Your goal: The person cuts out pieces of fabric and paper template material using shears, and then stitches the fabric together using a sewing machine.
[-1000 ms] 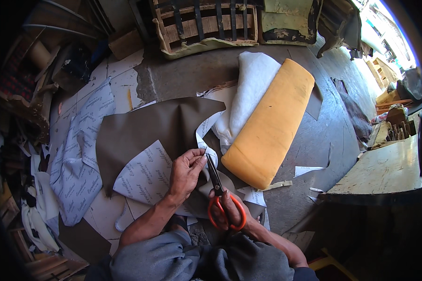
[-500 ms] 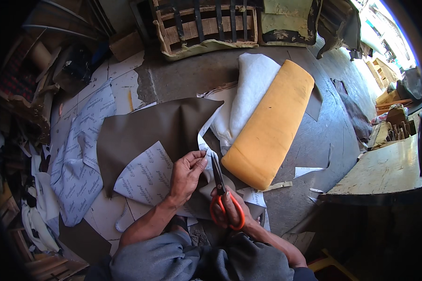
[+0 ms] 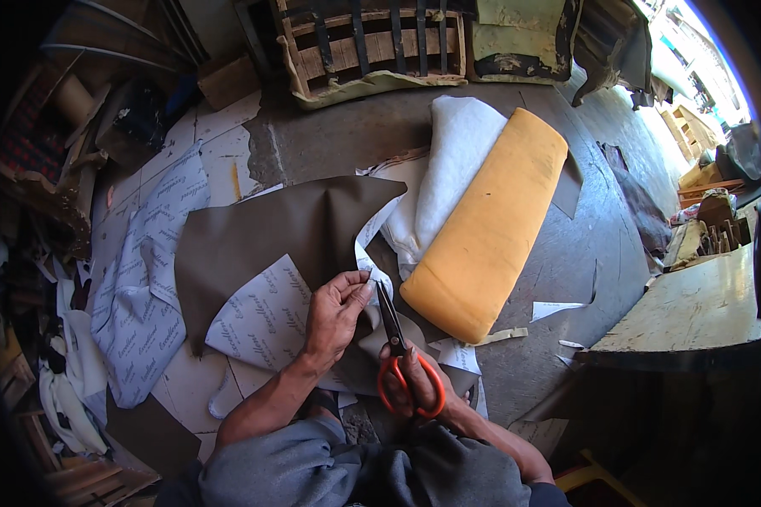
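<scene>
My left hand [image 3: 336, 312] pinches the folded edge of a dark brown sheet [image 3: 288, 220], whose white printed backing shows along a narrow turned-over band [image 3: 366, 239]. Black scissors with orange handles [image 3: 391, 320] are gripped in my right hand [image 3: 416, 380], their blade tips at that white edge, just beside my left fingertips. A white printed flap [image 3: 258, 317] of material lies under my left forearm. To the right of the sheet, a long yellow-orange foam block [image 3: 486, 224] rests beside folded white batting [image 3: 458, 156].
Printed fabric [image 3: 144, 279] and pale scraps [image 3: 72, 397] lie at left on the tiled, concrete floor. A worn wooden seat frame [image 3: 372, 55] and cardboard box [image 3: 227, 78] stand at the back. A pale board [image 3: 676, 300] and wood pieces [image 3: 706, 228] occupy the right.
The scissors have shifted slightly at the white edge over the last second, their blade tips moving a little. My left hand has barely moved, and the other things lie as before.
</scene>
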{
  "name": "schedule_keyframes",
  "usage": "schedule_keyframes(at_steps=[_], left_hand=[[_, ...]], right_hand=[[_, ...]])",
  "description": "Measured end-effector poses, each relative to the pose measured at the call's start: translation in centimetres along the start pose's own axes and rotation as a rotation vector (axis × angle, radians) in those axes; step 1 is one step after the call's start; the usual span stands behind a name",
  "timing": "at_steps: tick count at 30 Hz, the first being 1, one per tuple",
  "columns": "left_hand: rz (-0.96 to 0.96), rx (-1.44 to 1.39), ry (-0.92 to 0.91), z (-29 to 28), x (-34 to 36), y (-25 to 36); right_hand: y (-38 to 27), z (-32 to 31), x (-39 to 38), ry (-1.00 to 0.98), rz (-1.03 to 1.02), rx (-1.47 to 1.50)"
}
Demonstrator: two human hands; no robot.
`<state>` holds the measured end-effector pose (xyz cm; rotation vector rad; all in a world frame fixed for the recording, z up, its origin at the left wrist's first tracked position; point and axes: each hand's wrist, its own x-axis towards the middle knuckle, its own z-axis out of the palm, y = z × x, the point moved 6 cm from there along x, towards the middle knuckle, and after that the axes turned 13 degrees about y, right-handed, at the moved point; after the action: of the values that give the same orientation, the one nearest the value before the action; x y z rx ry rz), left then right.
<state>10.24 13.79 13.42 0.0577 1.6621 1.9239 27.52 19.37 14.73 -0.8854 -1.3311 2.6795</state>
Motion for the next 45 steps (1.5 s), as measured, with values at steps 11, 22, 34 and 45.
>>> schedule_keyframes(at_steps=[11, 22, 34, 45], left_hand=[[0.018, 0.045, -0.005, 0.1, -0.1, -0.2], [-0.013, 0.004, -0.013, 0.2, -0.5, -0.6], [0.044, -0.026, 0.017, -0.2, -0.1, 0.3], [0.066, 0.092, -0.002, -0.6, -0.3, 0.3]], right_hand=[[0.5, 0.3, 0.1, -0.009, 0.099, 0.142], [-1.4, -2.8, 1.2, 0.377, -0.171, 0.164], [-0.2, -0.4, -0.6, -0.022, 0.057, 0.019], [0.1, -0.4, -0.3, 0.006, 0.046, 0.005]])
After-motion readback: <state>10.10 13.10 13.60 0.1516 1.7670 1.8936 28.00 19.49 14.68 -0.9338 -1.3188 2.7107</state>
